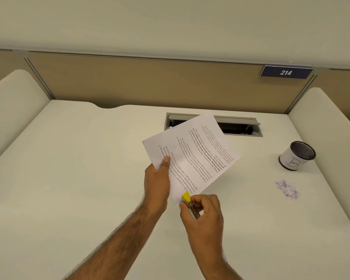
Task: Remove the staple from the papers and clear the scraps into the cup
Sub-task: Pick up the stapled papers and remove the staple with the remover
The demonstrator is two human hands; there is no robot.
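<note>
My left hand holds printed papers by their left edge, lifted above the white desk with the text upside down to me. My right hand grips a staple remover with a yellow grip and a metal body, its tip pressed at the papers' near corner. The staple itself is hidden under the tool. A small heap of paper scraps lies on the desk at the right. Beyond it stands a black mesh cup wrapped in white paper marked with a B.
The white desk has a grey cable hatch standing open behind the papers. A tan partition with a sign reading 214 closes the back. White side dividers rise on both sides.
</note>
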